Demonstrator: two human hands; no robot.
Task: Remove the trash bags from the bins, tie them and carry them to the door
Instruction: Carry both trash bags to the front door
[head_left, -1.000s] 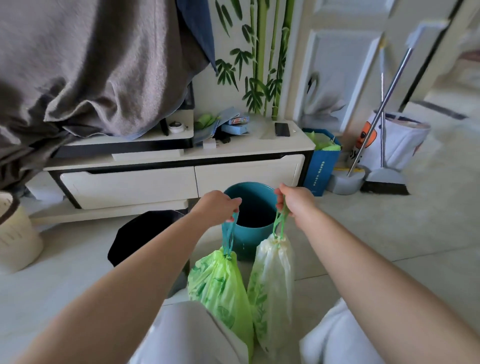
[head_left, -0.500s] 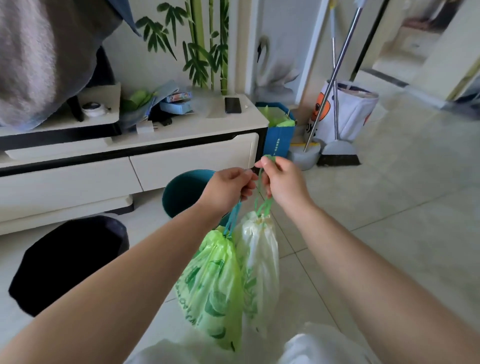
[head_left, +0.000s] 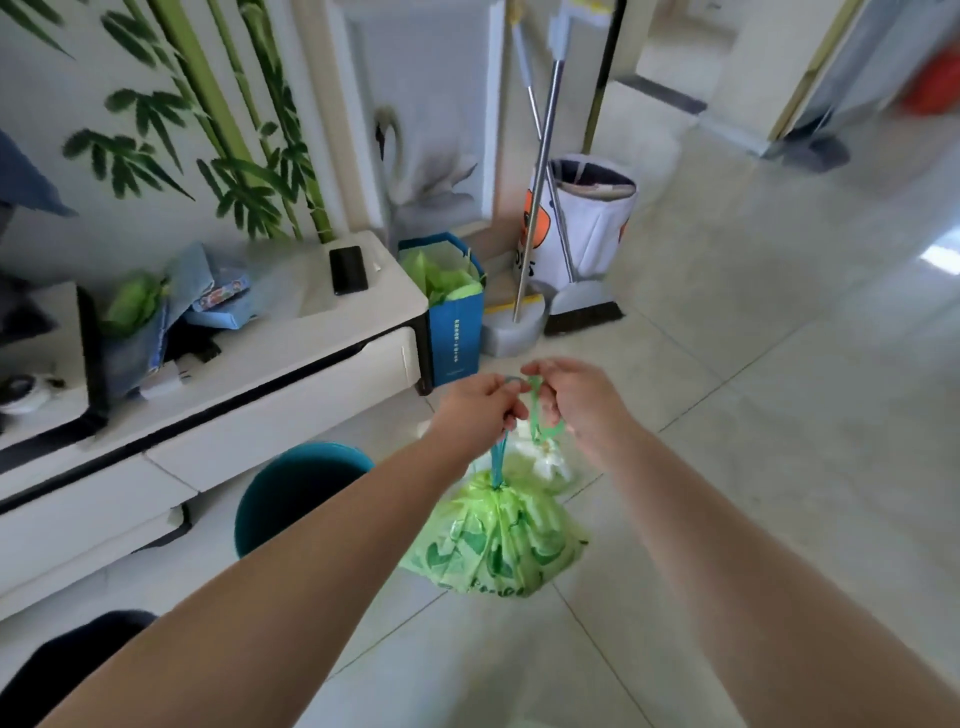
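Observation:
A green printed trash bag hangs in the air by its teal drawstring, gripped in my left hand. Behind it hangs a paler white-green trash bag, mostly hidden, its green drawstring loop held by my right hand. Both hands are close together, almost touching, above the floor. A teal bin stands open below left of my hands, and a black bin shows at the bottom left corner.
A white low cabinet with a phone and clutter runs along the left. A blue paper bag, a broom and dustpan and a white fabric basket stand by the wall. Tiled floor extends right toward a doorway.
The view has swung right toward the open floor and doorway. Both hands came together and lifted higher with the bags; the green bag now swings in front of the pale one.

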